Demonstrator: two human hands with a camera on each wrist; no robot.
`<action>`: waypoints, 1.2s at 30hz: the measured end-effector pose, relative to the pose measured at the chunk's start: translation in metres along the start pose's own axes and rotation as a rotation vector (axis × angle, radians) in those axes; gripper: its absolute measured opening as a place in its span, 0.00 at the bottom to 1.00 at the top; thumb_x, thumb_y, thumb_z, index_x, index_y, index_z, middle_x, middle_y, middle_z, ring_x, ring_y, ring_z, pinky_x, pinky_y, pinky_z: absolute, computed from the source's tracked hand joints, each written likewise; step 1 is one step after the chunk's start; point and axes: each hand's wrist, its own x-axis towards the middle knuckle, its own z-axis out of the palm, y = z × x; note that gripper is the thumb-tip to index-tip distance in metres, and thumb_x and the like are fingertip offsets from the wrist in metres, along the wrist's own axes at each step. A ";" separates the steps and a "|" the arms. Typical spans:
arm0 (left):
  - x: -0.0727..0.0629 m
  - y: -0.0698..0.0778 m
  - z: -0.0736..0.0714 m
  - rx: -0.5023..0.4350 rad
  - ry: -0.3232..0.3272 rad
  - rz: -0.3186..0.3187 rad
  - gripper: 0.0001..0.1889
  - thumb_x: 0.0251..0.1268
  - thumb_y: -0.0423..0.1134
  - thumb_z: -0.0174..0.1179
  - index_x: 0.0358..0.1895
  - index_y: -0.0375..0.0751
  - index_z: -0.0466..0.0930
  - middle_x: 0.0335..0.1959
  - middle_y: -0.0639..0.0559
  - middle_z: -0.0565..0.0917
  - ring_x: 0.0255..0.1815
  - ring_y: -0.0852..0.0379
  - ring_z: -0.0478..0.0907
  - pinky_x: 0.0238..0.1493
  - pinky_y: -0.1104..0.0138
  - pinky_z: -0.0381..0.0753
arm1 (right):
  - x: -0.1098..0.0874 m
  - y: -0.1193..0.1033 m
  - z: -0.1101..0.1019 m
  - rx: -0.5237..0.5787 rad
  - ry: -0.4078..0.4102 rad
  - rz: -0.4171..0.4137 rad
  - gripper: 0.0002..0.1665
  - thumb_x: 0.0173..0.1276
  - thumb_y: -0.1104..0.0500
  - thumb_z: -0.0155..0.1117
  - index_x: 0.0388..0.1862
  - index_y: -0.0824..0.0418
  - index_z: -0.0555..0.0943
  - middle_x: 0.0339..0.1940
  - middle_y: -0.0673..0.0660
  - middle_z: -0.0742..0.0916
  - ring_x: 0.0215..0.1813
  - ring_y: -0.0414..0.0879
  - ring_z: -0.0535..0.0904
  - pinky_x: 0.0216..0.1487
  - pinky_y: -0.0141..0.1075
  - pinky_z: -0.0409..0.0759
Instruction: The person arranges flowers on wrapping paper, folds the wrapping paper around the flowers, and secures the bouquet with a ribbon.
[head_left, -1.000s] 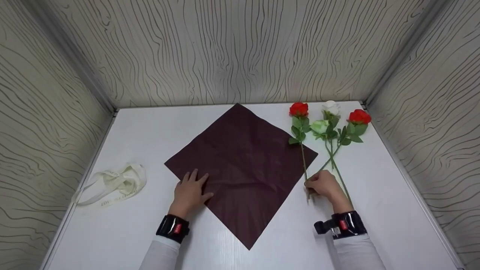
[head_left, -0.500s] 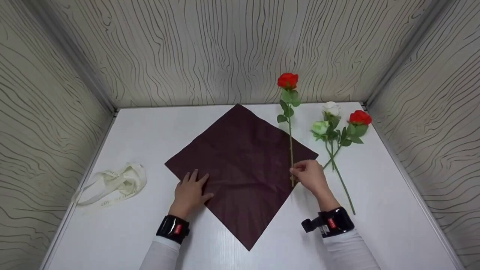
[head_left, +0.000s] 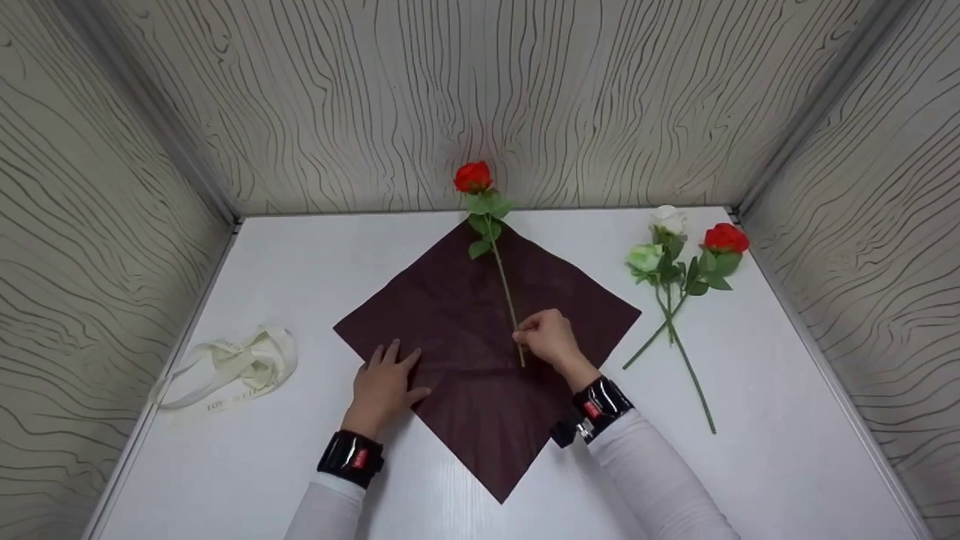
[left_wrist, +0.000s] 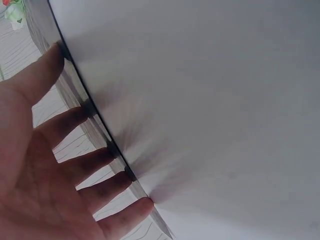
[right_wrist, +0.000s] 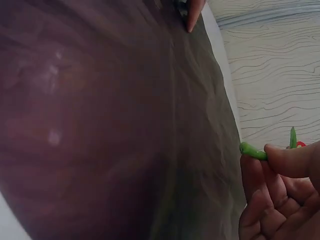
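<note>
My right hand (head_left: 551,337) pinches the lower stem of a red rose (head_left: 473,178) between thumb and fingertips. The rose slants over a dark maroon sheet of wrapping paper (head_left: 465,300), its bloom past the sheet's far corner. In the right wrist view the green stem end (right_wrist: 253,151) pokes out from the pinch. My left hand (head_left: 381,390) rests with spread fingers on the sheet's left edge. The left wrist view shows those fingertips (left_wrist: 112,152) along a dark edge.
To the right lie a white rose (head_left: 667,220), a pale green rose (head_left: 645,258) and another red rose (head_left: 726,238), stems crossing. A loose cream ribbon (head_left: 244,364) lies at the left of the white table (head_left: 420,495). Wood-patterned panels (head_left: 480,97) surround the table.
My right hand has carried the red rose leftward from beside the other flowers to over the middle of the wrapping paper. The left hand has stayed in place.
</note>
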 end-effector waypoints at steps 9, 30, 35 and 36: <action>0.000 -0.001 0.000 -0.003 -0.007 0.001 0.36 0.47 0.62 0.59 0.62 0.53 0.67 0.63 0.39 0.61 0.63 0.38 0.56 0.52 0.45 0.63 | 0.016 0.004 0.027 -0.037 -0.043 0.045 0.04 0.52 0.62 0.67 0.26 0.63 0.84 0.18 0.51 0.83 0.21 0.42 0.79 0.25 0.35 0.76; 0.002 0.003 -0.003 -0.007 -0.045 -0.005 0.37 0.48 0.63 0.58 0.63 0.53 0.65 0.64 0.39 0.60 0.63 0.38 0.55 0.53 0.45 0.62 | 0.024 -0.007 0.048 -0.232 -0.073 0.019 0.05 0.52 0.59 0.68 0.21 0.59 0.81 0.14 0.48 0.81 0.17 0.39 0.77 0.23 0.32 0.74; 0.001 0.002 -0.005 -0.011 -0.043 -0.014 0.37 0.47 0.62 0.58 0.62 0.53 0.66 0.64 0.40 0.60 0.63 0.38 0.55 0.53 0.46 0.62 | 0.022 -0.009 0.052 -0.286 -0.045 -0.027 0.07 0.51 0.57 0.68 0.17 0.56 0.81 0.14 0.46 0.81 0.17 0.39 0.76 0.22 0.32 0.73; 0.001 0.002 -0.005 -0.013 -0.041 -0.012 0.37 0.47 0.62 0.59 0.62 0.52 0.66 0.64 0.39 0.60 0.63 0.38 0.55 0.53 0.46 0.62 | 0.022 -0.009 0.052 -0.294 -0.035 -0.034 0.08 0.50 0.57 0.68 0.16 0.55 0.81 0.14 0.46 0.80 0.17 0.39 0.75 0.21 0.32 0.73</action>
